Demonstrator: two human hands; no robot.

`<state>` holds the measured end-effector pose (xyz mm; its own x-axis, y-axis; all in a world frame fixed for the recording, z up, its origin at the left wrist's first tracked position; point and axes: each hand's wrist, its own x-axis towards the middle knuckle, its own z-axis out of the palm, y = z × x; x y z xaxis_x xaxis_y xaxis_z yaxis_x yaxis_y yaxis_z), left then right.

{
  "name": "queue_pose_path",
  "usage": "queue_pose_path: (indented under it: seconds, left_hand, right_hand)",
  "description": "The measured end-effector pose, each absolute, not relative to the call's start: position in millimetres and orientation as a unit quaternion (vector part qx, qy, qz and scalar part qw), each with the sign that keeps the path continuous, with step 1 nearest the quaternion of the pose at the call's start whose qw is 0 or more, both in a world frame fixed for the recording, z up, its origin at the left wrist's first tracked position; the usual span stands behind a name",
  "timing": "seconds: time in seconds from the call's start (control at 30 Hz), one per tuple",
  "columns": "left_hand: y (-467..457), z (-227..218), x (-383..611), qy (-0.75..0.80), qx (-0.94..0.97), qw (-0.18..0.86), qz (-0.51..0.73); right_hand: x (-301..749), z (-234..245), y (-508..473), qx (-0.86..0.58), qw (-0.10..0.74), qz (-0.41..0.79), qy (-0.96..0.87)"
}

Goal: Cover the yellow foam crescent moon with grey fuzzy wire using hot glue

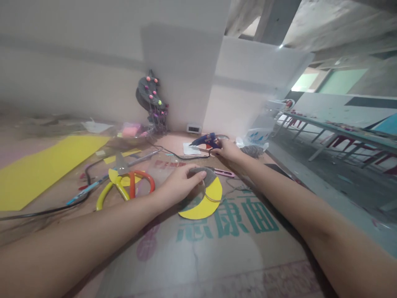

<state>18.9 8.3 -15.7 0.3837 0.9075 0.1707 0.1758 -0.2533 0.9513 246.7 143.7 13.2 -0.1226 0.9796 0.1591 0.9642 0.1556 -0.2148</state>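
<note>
My left hand [181,182] presses down on a grey felt piece [208,175] that lies on a yellow crescent-shaped foam cutout [207,203] on the cardboard sheet [223,240]. Its fingers are curled over the grey piece. My right hand [226,151] reaches farther back and grips the handle of a blue glue gun [206,140], whose nozzle points left over a small white pad [190,149]. A black cord [182,156] runs from the gun across the work surface.
Scissors with yellow and orange handles [127,184] lie left of my left hand, with a large yellow foam sheet [40,169] beyond. A pink utility knife [223,172], a blue pen [87,189], a beaded dark craft piece [151,97] in the corner, and tables with red chairs [338,138] at right.
</note>
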Motion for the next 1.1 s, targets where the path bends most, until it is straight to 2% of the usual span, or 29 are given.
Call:
queue_pose_path:
  seconds: [0.53, 0.83, 0.9, 0.97, 1.0, 1.1]
  left_hand:
    - [8, -14, 17, 0.404, 0.704, 0.445, 0.379]
    - [5, -9, 18, 0.410, 0.695, 0.452, 0.380]
    - [4, -8, 18, 0.414, 0.693, 0.449, 0.383]
    - [4, -6, 18, 0.420, 0.693, 0.444, 0.383]
    - [3, -6, 17, 0.422, 0.692, 0.443, 0.383]
    - [2, -4, 17, 0.424, 0.685, 0.449, 0.387]
  right_hand:
    - [256, 12, 144, -0.618, 0.158, 0.066, -0.767]
    - [252, 26, 63, -0.587, 0.243, 0.059, -0.770]
    - [249, 27, 35, -0.572, 0.251, 0.104, -0.774]
    - [245, 28, 7, -0.543, 0.248, 0.297, -0.746]
    - [243, 29, -4, -0.528, 0.217, 0.372, -0.732]
    - [239, 31, -26, -0.480, 0.168, 0.442, -0.739]
